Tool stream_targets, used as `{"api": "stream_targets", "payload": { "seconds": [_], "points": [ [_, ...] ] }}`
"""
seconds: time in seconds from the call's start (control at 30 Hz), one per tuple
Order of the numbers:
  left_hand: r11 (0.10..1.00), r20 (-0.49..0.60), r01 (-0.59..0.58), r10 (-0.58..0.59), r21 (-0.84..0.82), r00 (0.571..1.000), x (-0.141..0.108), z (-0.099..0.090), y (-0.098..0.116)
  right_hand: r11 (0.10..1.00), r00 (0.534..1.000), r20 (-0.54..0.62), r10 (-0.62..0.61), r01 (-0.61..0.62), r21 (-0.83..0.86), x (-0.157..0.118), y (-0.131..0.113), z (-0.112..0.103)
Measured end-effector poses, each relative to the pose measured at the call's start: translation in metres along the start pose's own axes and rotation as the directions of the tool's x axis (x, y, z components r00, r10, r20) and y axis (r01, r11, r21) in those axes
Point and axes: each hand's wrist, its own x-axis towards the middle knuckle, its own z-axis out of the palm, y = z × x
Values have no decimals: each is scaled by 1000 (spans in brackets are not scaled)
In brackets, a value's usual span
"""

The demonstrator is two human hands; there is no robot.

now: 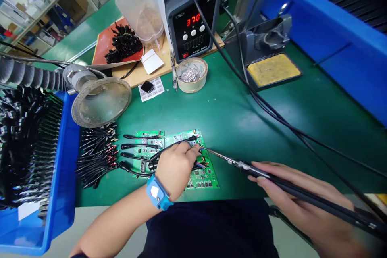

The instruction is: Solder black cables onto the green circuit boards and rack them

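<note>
My right hand (305, 201) grips a black soldering iron (284, 185) like a pen. The iron's thin metal tip meets the right side of the green circuit boards (210, 177), close to my left fingertips. My left hand (177, 167), with a blue wrist strap (159, 193), is closed over the boards. Its thumb and forefinger pinch the wire end of a black cable, mostly hidden under the hand. Other short black cables (139, 146) lie across the boards, with coloured wires showing at their right ends. Whether solder is melting at the tip is too small to tell.
Behind stand a soldering station (193, 20) reading 370, a tub of metal shavings (192, 75) and an iron holder with yellow sponge (273, 70). A fume funnel (101, 102) overhangs a pile of cables (96, 157). Blue bins (60, 205) flank the bench; the iron's cord (281, 119) crosses the right.
</note>
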Motion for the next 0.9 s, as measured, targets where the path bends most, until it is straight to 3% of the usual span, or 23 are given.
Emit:
{"api": "stream_targets", "payload": {
  "seconds": [0.3,0.47,0.9],
  "points": [
    [1000,-27,-5,5,1,1000,1,1,0,997,997,32,-67,68,-24,6,-2,-1],
    [999,-19,-1,2,54,1000,0,0,4,999,1000,13,-22,23,-22,4,-3,-1],
    [996,-24,40,-39,77,999,2,-2,12,990,990,44,-133,135,-29,7,-11,-2]
  ]
}}
